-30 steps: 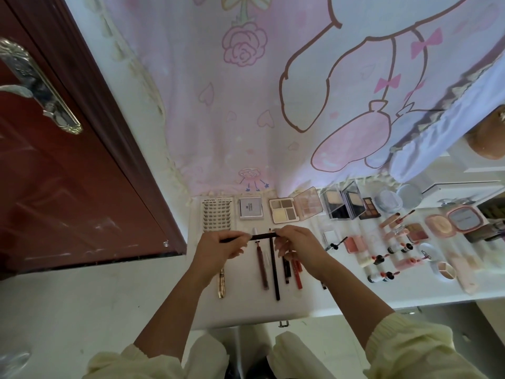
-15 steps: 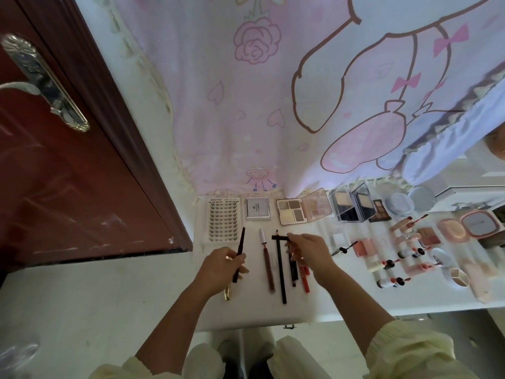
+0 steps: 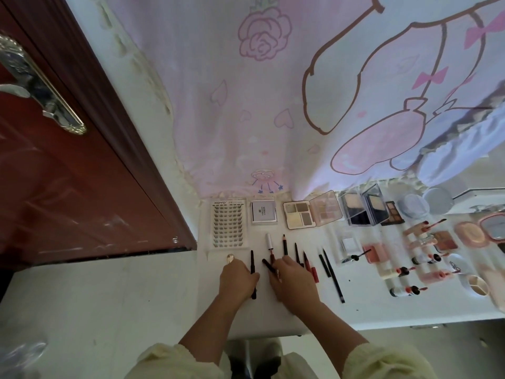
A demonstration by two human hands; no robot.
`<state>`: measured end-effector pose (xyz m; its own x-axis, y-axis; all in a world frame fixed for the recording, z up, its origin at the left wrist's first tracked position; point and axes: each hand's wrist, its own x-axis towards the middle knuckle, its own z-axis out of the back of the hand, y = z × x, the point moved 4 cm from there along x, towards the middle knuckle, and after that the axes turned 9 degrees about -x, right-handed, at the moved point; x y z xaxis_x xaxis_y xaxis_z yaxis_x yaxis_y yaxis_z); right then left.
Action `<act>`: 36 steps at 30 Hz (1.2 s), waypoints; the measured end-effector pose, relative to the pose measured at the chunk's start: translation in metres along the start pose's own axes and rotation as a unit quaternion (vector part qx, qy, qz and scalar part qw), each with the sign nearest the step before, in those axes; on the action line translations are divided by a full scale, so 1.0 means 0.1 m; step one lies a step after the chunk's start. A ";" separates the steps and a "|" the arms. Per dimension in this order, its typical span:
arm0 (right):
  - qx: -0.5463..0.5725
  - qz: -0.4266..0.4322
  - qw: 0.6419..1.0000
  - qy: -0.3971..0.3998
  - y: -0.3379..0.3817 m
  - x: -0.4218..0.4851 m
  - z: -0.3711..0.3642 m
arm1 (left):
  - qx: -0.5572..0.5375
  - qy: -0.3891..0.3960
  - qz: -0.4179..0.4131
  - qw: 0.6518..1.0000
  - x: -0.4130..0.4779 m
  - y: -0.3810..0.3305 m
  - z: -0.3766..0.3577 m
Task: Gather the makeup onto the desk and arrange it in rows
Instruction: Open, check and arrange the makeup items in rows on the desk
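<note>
Head view: a pink fabric curtain [image 3: 273,105] printed with roses and a cartoon figure hangs beside a glossy dark red door [image 3: 68,187], behind a smooth white desk [image 3: 369,305]. Makeup lies in rows on the desk: a rectangular false-lash tray [image 3: 228,225], an open eyeshadow palette [image 3: 299,218] and a square silver compact [image 3: 263,212] at the back. The left hand [image 3: 237,280], fingers curled, grips a thin black pencil [image 3: 253,269] lying flat on the desk. The right hand [image 3: 293,280] pinches a short black cap [image 3: 267,265] just beside it.
</note>
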<state>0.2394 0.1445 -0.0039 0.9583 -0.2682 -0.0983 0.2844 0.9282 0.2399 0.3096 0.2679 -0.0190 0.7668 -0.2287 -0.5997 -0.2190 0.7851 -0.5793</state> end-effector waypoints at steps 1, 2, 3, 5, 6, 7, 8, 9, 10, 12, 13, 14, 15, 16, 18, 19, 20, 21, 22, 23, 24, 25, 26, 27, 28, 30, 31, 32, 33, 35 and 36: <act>-0.019 0.017 1.000 -0.011 0.01 -0.02 -0.02 | 0.005 0.001 0.002 1.000 0.01 0.00 -0.01; -0.037 0.037 0.998 -0.025 0.03 -0.03 -0.03 | 0.007 0.000 0.002 1.000 0.01 -0.01 -0.02; -0.054 0.052 0.997 -0.030 0.05 -0.04 -0.02 | 0.005 -0.001 0.002 1.000 0.02 -0.01 -0.03; -0.078 0.067 0.994 -0.039 0.08 -0.05 -0.04 | -0.003 -0.002 -0.001 1.000 0.04 -0.01 -0.04; -0.081 0.074 0.993 -0.043 0.09 -0.05 -0.05 | -0.005 -0.003 -0.001 1.000 0.04 -0.01 -0.04; -0.077 0.076 0.993 -0.038 0.10 -0.05 -0.06 | -0.006 -0.003 -0.001 1.000 0.05 0.00 -0.05; -0.068 0.078 0.994 -0.030 0.10 -0.05 -0.09 | -0.006 -0.002 0.000 1.000 0.05 0.00 -0.05; -0.060 0.079 0.995 -0.017 0.10 -0.05 -0.10 | -0.006 0.000 0.000 1.000 0.06 0.00 -0.05; -0.052 0.080 0.995 -0.002 0.10 -0.06 -0.12 | -0.008 0.002 0.003 1.000 0.06 0.00 -0.06; -0.031 0.074 0.996 0.042 0.09 -0.07 -0.15 | -0.017 0.006 0.006 1.000 0.06 0.00 -0.06; -0.029 0.074 0.995 0.058 0.08 -0.07 -0.16 | -0.018 0.006 0.006 1.000 0.06 0.01 -0.07; -0.021 0.076 0.995 0.067 0.06 -0.06 -0.18 | -0.015 0.007 0.006 1.000 0.06 0.01 -0.07; -0.011 0.075 0.994 0.076 0.06 -0.06 -0.17 | -0.011 0.007 0.005 1.000 0.06 0.01 -0.07; -0.004 0.072 0.994 0.081 0.06 -0.05 -0.16 | -0.009 0.008 0.003 1.000 0.06 0.01 -0.07; 0.001 0.072 0.994 0.088 0.05 -0.05 -0.16 | -0.011 0.009 0.002 1.000 0.04 0.01 -0.07; 0.004 0.070 0.993 0.093 0.05 -0.05 -0.16 | -0.013 0.010 0.002 1.000 0.03 0.02 -0.07; 0.009 0.067 0.993 0.095 0.05 -0.05 -0.16 | -0.015 0.010 0.001 1.000 0.02 0.02 -0.07; 0.014 0.062 0.993 0.096 0.04 -0.06 -0.16 | -0.018 0.008 -0.001 1.000 0.01 0.02 -0.06; 0.018 0.057 0.993 0.099 0.04 -0.06 -0.15 | -0.021 0.006 -0.003 1.000 -0.01 0.02 -0.05; 0.024 0.051 0.993 0.102 0.04 -0.05 -0.12 | -0.026 0.004 -0.009 1.000 -0.02 0.01 -0.02; 0.029 0.048 0.993 0.104 0.04 -0.04 -0.10 | -0.035 -0.005 -0.017 0.999 -0.04 0.00 0.01; 0.032 0.045 0.993 0.106 0.03 -0.03 -0.09 | -0.052 -0.018 -0.025 0.998 -0.06 -0.01 0.05; 0.036 0.041 0.993 0.109 0.02 -0.02 -0.07 | -0.077 -0.036 -0.029 0.996 -0.09 -0.02 0.11; 0.038 0.036 0.992 0.111 0.02 0.00 -0.04 | -0.103 -0.058 -0.031 0.992 -0.11 -0.03 0.18; 0.040 0.035 0.992 0.112 0.01 0.01 -0.02 | -0.128 -0.084 -0.030 0.988 -0.15 -0.02 0.26; 0.042 0.039 0.992 0.109 0.01 0.02 0.00 | -0.162 -0.139 -0.027 0.977 -0.21 0.06 0.40; 0.046 0.037 0.992 0.108 0.02 0.03 0.02 | -0.169 -0.160 -0.023 0.972 -0.23 0.13 0.45; 0.048 0.040 0.992 0.105 0.04 0.04 0.04 | -0.173 -0.178 -0.016 0.969 -0.26 0.20 0.50; 0.051 0.042 0.993 0.103 0.06 0.05 0.06 | -0.172 -0.185 -0.006 0.968 -0.28 0.27 0.52; 0.057 0.044 0.992 0.104 0.11 0.07 0.08 | -0.151 -0.184 0.009 0.971 -0.34 0.37 0.52; 0.059 0.044 0.992 0.106 0.14 0.09 0.10 | -0.143 -0.177 0.012 0.974 -0.38 0.41 0.49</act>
<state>0.2524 0.1529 0.0079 0.9561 -0.1151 -0.2693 0.2123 0.9059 0.3664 0.3009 0.3370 0.0076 0.9079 0.0404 -0.4173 -0.3604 0.5835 -0.7277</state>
